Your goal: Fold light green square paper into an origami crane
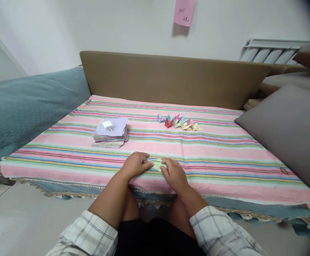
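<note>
Because the striped cloth (146,140) looks soft, creases pressed on it could come out crooked. At its near middle, the left hand (135,164) and right hand (175,174) each pinch an end of the small green paper (157,165); uneven pulling might wrinkle or tear it.

The left grip (136,164) and right grip (175,173) hold green paper (158,165) over striped cloth (218,154), with paper cranes (168,123) beyond.

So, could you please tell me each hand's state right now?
Left hand: curled at the left end of the green paper; whether it grips cannot be told.
Right hand: closed, holding the green paper's right end.
</note>
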Tool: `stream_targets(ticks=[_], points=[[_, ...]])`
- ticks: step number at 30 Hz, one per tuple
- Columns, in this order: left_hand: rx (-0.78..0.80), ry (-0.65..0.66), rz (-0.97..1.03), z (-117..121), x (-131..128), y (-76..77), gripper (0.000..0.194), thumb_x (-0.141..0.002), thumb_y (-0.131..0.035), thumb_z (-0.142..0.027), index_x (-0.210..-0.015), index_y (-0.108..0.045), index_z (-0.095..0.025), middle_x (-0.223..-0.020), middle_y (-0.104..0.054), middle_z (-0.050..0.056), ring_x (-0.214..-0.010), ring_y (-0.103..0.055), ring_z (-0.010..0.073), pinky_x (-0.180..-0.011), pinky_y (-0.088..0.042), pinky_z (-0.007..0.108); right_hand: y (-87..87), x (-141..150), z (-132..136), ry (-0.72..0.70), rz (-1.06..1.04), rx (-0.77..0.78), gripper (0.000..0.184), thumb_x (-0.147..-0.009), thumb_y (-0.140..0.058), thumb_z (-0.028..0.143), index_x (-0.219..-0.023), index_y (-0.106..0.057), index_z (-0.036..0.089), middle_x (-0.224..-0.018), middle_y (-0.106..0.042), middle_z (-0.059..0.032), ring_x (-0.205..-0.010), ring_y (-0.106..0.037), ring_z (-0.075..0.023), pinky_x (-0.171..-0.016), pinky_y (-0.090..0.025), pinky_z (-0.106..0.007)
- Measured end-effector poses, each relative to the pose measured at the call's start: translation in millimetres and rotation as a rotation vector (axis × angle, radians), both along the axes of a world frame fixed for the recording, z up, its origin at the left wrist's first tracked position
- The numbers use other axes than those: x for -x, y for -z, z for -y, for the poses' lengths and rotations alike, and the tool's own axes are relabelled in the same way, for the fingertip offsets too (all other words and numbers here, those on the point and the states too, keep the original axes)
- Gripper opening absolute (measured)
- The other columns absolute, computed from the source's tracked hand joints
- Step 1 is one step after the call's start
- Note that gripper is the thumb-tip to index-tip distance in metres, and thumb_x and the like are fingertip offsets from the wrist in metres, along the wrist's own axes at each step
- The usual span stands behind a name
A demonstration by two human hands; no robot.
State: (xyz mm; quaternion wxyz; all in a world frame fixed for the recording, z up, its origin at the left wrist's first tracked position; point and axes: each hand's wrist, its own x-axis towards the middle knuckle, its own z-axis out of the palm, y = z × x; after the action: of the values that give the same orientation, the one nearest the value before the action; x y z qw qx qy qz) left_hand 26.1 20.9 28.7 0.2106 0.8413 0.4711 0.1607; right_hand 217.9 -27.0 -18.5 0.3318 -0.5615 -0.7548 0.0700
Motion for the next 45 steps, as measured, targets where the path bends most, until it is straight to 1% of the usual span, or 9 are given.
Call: stream_targets(ticks=[4,6,8,13,18,26,30,39,45], points=[[-0.060,-0.185,-0.085,7,-13,0.6,0.015,-0.073,-0.060,-0.035,-0.070,-0.059,-0.020,-0.074,-0.066,0.001,-0.078,-0.062,0.0187,-0.061,-0.039,0.025,3.3,0,0,-0.018,0.052,-0.039,0.030,-0.087,-0.047,0.021,-0.114,-0.058,0.018,-0.114,-0.064,-0.0080,-0.106,-0.056,-0.0225,-0.094,-0.042,-0.040],[-0.109,-0.225,-0.118,10,-21,2.4,0.021,-0.072,-0.061,-0.034,-0.088,-0.058,-0.021,-0.078,-0.066,0.001,-0.076,-0.061,0.0195,-0.061,-0.038,0.026,5.3,0,-1,-0.022,0.072,-0.048,0.032,-0.087,-0.047,0.021,-0.116,-0.058,0.018,-0.116,-0.063,-0.0079,-0.108,-0.055,-0.0226,-0.095,-0.042,-0.040],[-0.148,-0.229,-0.143,11,-26,4.4,0.024,-0.074,-0.059,-0.031,-0.095,-0.056,-0.021,-0.080,-0.066,0.002,-0.079,-0.060,0.0210,-0.064,-0.038,0.027,7.5,-1,-2,-0.025,0.087,-0.051,0.033,-0.087,-0.047,0.021,-0.118,-0.058,0.018,-0.117,-0.063,-0.0081,-0.109,-0.055,-0.0226,-0.096,-0.041,-0.041],[-0.080,-0.235,-0.123,10,-28,7.2,0.009,-0.078,-0.055,-0.025,-0.086,-0.060,-0.023,-0.082,-0.066,0.001,-0.080,-0.060,0.0189,-0.068,-0.038,0.026,12.8,-1,-4,-0.026,0.110,-0.070,0.032,-0.088,-0.046,0.022,-0.117,-0.060,0.017,-0.118,-0.063,-0.0082,-0.110,-0.055,-0.0228,-0.098,-0.040,-0.041],[-0.054,-0.246,-0.087,10,-23,7.9,0.008,-0.078,-0.058,-0.024,-0.083,-0.063,-0.022,-0.083,-0.067,0.001,-0.078,-0.060,0.0168,-0.065,-0.039,0.024,14.9,0,-4,-0.028,0.132,-0.092,0.031,-0.089,-0.045,0.022,-0.115,-0.061,0.020,-0.119,-0.063,-0.0074,-0.111,-0.055,-0.0214,-0.099,-0.039,-0.041],[-0.191,-0.037,-0.061,5,-4,16.3,0.015,-0.082,-0.055,-0.020,-0.084,-0.070,-0.023,-0.091,-0.069,0.003,-0.090,-0.061,0.0182,-0.081,-0.043,0.028,15.4,-1,-2,-0.019,0.216,-0.090,0.030,-0.091,-0.044,0.023,-0.115,-0.062,0.023,-0.123,-0.060,-0.0067,-0.114,-0.054,-0.0222,-0.100,-0.038,-0.043],[-0.234,0.009,-0.127,4,1,18.2,0.019,-0.085,-0.052,-0.024,-0.085,-0.072,-0.025,-0.097,-0.069,0.004,-0.094,-0.061,0.0195,-0.085,-0.043,0.031,15.4,-1,-2,-0.023,0.242,-0.091,0.030,-0.091,-0.045,0.023,-0.115,-0.062,0.024,-0.123,-0.060,-0.0065,-0.113,-0.054,-0.0224,-0.099,-0.039,-0.043],[-0.263,-0.007,-0.338,10,5,12.4,0.028,-0.083,-0.052,-0.017,-0.100,-0.071,-0.030,-0.116,-0.064,0.004,-0.102,-0.057,0.0234,-0.088,-0.043,0.035,17.0,1,-1,-0.004,0.283,-0.104,0.030,-0.091,-0.044,0.021,-0.115,-0.062,0.022,-0.124,-0.059,-0.0061,-0.115,-0.053,-0.0233,-0.098,-0.038,-0.042],[-0.221,-0.051,-0.331,12,5,9.1,0.029,-0.082,-0.052,-0.017,-0.100,-0.072,-0.030,-0.118,-0.063,0.003,-0.103,-0.055,0.0240,-0.089,-0.043,0.035,18.1,2,0,0.017,0.292,-0.095,0.030,-0.090,-0.046,0.021,-0.115,-0.062,0.023,-0.129,-0.056,-0.0044,-0.116,-0.052,-0.0251,-0.096,-0.040,-0.042]])
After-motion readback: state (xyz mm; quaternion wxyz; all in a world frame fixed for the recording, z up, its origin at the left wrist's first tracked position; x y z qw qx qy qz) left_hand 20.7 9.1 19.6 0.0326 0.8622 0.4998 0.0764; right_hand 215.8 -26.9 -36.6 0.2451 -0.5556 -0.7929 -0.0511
